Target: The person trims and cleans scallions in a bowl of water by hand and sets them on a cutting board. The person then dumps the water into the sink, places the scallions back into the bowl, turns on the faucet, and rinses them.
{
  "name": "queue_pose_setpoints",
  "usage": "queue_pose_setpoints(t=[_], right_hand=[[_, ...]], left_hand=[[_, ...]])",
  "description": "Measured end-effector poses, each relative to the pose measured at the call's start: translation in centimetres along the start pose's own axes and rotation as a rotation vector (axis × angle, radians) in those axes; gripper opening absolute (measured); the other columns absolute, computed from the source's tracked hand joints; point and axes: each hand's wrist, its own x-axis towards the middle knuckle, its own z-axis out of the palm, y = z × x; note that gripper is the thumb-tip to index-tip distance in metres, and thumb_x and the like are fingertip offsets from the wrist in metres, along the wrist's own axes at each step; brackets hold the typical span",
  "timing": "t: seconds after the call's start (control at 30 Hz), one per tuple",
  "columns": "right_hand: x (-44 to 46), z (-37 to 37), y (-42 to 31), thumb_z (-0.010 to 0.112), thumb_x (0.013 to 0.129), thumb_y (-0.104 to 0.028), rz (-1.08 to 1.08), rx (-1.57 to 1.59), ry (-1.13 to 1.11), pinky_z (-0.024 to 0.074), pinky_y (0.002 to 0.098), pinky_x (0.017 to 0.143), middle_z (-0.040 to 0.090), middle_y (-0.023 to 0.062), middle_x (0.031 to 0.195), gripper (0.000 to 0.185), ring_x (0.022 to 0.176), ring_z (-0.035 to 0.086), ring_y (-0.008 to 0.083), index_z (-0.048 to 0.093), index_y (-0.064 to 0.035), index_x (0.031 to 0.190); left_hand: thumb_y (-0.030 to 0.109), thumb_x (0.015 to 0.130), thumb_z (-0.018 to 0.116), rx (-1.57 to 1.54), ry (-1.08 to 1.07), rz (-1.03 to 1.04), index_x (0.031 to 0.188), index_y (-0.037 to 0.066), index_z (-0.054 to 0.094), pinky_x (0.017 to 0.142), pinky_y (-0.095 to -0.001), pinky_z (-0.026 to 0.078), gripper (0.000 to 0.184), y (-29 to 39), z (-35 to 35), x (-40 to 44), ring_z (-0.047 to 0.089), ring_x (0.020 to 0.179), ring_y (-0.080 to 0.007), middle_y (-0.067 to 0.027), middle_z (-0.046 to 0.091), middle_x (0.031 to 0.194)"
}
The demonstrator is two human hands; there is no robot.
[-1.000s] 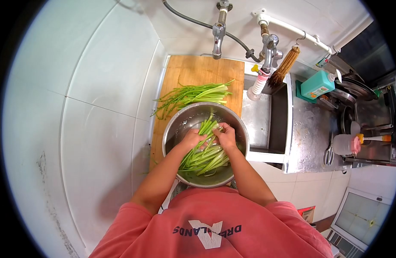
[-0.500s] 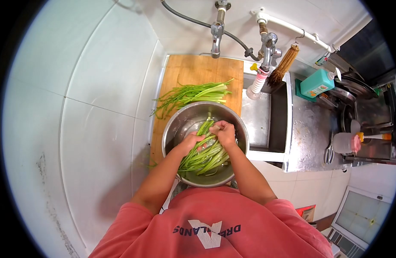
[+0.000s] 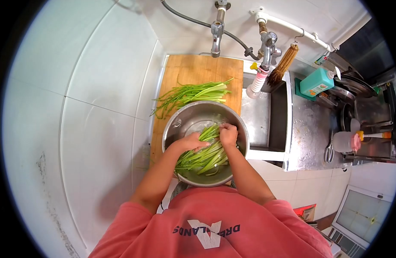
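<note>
A steel basin (image 3: 172, 129) holds water and a bundle of green stalks (image 3: 206, 160). My left hand (image 3: 192, 142) is closed round the stalks on the basin's left side. At the right, my right hand (image 3: 228, 135) is in a fist beside the stalk ends; what it holds, if anything, is hidden. Behind the basin, a second pile of green stalks (image 3: 193, 95) lies on a wooden board (image 3: 202, 69).
To the right is a sink (image 3: 256, 124) under a tap (image 3: 269, 47) with a pink and white hose. A brush (image 3: 285, 64) hangs beside it. A teal bottle (image 3: 317, 82), scissors (image 3: 329, 152) and pans stand or lie on the steel counter (image 3: 307, 137).
My right hand has moved slightly right and down and closed more tightly. The stalks' upper ends have shifted lower in the basin, and my left hand has turned with its fingers toward the right.
</note>
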Motion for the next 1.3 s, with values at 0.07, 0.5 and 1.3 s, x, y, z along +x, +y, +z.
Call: queue_pose_setpoints(t=[0.07, 0.5, 1.3], right_hand=[[0.4, 0.5, 1.3, 0.062, 0.072, -0.011, -0.110, -0.122, 0.179, 0.0495, 0.0324, 0.068, 0.064, 0.0110, 0.073, 0.017, 0.077, 0.064, 0.0169, 0.061, 0.0014, 0.084], [-2.8, -1.2, -1.1, 0.052, 0.069, 0.010, -0.444, -0.461, 0.024, 0.0481, 0.0293, 0.076, 0.061, 0.0124, 0.090, 0.037, 0.085, 0.060, 0.0179, 0.053, 0.0032, 0.105], [-2.0, -0.1, 0.9, 0.058, 0.079, 0.003, -0.106, 0.640, -0.285, 0.0458, 0.0229, 0.051, 0.060, 0.0095, 0.070, 0.008, 0.058, 0.056, 0.0120, 0.055, 0.0055, 0.086]], left_hand=[[0.031, 0.083, 0.060, 0.284, 0.029, -0.055, 0.099, -0.001, 0.053, 0.055, -0.0342, 0.048, 0.037, 0.0, -0.1, 0.1, 0.060, 0.058, -0.0242, -0.0179, 0.061, 0.079], [0.020, 0.069, 0.069, 0.203, 0.158, 0.198, 0.100, 0.001, 0.060, 0.075, -0.0373, 0.046, 0.037, 0.3, -0.3, -0.5, 0.062, 0.082, -0.0292, -0.0173, 0.064, 0.087], [0.004, 0.079, 0.062, -0.646, 0.114, -0.055, 0.096, -0.003, 0.060, 0.061, -0.0289, 0.051, 0.019, 1.2, -0.3, -1.4, 0.061, 0.068, -0.0186, -0.0150, 0.064, 0.085]])
